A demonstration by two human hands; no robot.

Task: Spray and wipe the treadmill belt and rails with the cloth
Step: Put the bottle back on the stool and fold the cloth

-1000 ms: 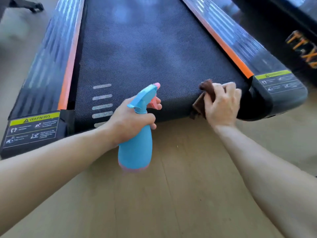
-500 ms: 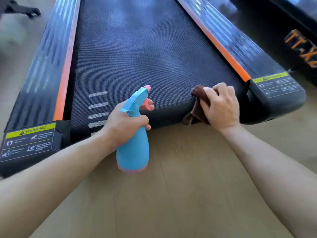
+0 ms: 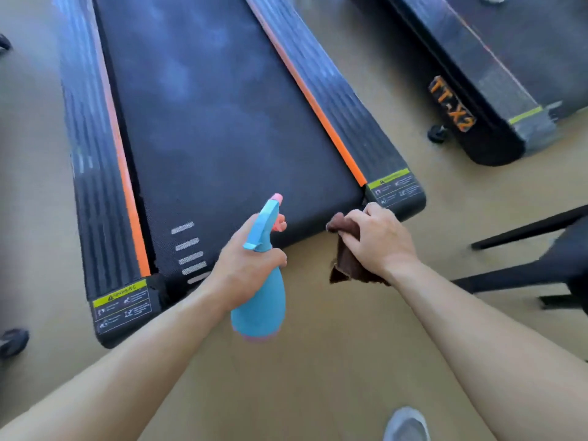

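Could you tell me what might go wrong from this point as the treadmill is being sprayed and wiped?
1. The brown cloth hangs loosely from the right hand off the belt; a trailing corner could drag on the floor.
2. The blue spray bottle in the left hand points along the belt; overspray may land on the orange-edged right rail or floor, possibly leaving it slippery.

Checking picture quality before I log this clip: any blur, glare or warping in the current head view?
Head view: overall soft, with motion smear on the warning label and chair legs; pale hazy patches of sheen on the belt; wide-angle warping splays the rails; the spray bottle and cloth stay recognisable.
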